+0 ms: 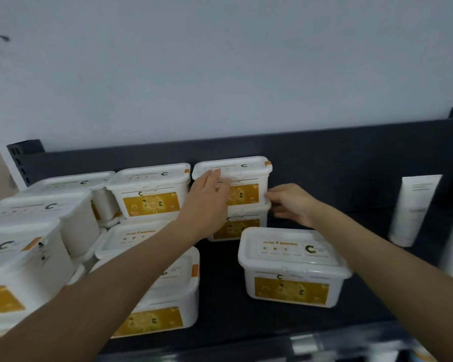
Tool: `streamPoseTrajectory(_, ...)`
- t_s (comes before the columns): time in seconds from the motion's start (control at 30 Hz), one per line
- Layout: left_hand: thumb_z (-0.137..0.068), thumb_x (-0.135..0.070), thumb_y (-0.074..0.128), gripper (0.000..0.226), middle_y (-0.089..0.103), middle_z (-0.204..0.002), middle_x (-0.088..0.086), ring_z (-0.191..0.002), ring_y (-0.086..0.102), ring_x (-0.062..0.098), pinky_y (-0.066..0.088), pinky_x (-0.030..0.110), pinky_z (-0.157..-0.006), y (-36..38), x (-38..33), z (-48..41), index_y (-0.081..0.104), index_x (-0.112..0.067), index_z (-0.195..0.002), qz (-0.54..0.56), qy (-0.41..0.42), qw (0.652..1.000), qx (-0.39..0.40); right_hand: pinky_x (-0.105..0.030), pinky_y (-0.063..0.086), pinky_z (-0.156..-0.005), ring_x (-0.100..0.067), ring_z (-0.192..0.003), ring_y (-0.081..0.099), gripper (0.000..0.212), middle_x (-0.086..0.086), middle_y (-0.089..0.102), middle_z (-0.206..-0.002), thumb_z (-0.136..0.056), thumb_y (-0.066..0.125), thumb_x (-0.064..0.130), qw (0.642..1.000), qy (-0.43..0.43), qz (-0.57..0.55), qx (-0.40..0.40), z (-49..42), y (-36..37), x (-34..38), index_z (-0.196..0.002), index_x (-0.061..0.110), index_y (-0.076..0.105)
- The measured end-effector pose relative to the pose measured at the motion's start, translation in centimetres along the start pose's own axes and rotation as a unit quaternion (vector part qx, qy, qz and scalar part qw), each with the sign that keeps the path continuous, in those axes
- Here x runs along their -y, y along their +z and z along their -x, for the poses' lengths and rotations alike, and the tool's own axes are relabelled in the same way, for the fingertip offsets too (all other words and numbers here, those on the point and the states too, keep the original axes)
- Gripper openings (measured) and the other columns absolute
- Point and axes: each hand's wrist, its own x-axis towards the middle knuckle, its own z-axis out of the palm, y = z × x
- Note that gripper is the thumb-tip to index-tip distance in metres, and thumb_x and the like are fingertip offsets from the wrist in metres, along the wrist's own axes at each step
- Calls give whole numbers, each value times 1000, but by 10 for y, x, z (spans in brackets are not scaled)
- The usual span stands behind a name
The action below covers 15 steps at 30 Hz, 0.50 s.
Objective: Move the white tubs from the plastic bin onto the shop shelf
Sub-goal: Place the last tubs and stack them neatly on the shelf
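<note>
Several white tubs with orange labels stand on the dark shop shelf point(220, 273). At the back, one white tub point(249, 168) sits on top of another tub point(246, 226). My left hand point(207, 199) lies flat against the upper tub's front left, its fingers straight and reaching the lid edge. My right hand point(290, 202) touches the right side of this stack with its fingertips, about where the two tubs meet. A single tub point(290, 270) stands alone in front of the stack, under my right forearm. The plastic bin is out of view.
More tubs are stacked to the left: one at the back point(149, 189), a pile at the far left point(37, 212) and a front stack point(173, 304) under my left forearm. A white tube point(413, 207) stands at the right. Bare shelf lies between the stack and the tube.
</note>
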Motion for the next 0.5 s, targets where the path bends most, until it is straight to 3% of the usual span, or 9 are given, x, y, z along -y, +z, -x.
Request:
streamPoseTrajectory(0.13,-97,-31,50,40,39,-146,12,-137,33,27,27,34,-112,-13,-29,16,55,-10,-131,79,83,993,17,-27,47,-87,-17,-104,60,27,-4,65,-119,-93,56,21,976,-83,186,-81,49,-7,0,-116,11,65)
streamPoseTrajectory(0.23,-97,-40,47,42,44,-142,0,-130,40,15,33,29,-107,-22,-48,35,55,-18,-132,175,126,966,142,-23,37,-94,-14,-123,51,44,0,55,-136,-93,57,27,947,-85,291,-107,90,-25,-19,-134,14,52)
streamPoseTrajectory(0.3,-96,-44,47,46,45,-141,-3,-129,41,11,33,26,-108,-23,-54,47,52,-19,-136,182,152,951,197,-27,39,-97,-18,-126,48,52,-4,49,-141,-92,59,27,951,-43,270,-143,110,-38,-39,-140,14,45)
streamPoseTrajectory(0.37,-95,-46,48,51,46,-142,-3,-129,41,11,33,26,-109,-20,-55,54,48,-19,-139,162,163,947,223,-35,51,-89,-23,-115,57,54,-9,54,-134,-90,62,22,974,28,163,-158,124,-44,-56,-139,11,44)
streamPoseTrajectory(0.43,-95,-45,49,52,45,-144,-3,-130,41,12,35,31,-110,-17,-54,56,45,-21,-141,140,173,949,222,-41,59,-74,-24,-92,68,35,-11,67,-111,-89,60,12,985,76,59,-146,130,-45,-65,-124,4,56)
streamPoseTrajectory(0.5,-96,-42,50,52,44,-145,-3,-131,41,13,36,33,-109,-16,-52,55,43,-22,-143,119,178,952,218,-41,61,-66,-25,-81,70,20,-13,70,-96,-89,56,4,984,81,47,-148,127,-42,-65,-107,-1,62)
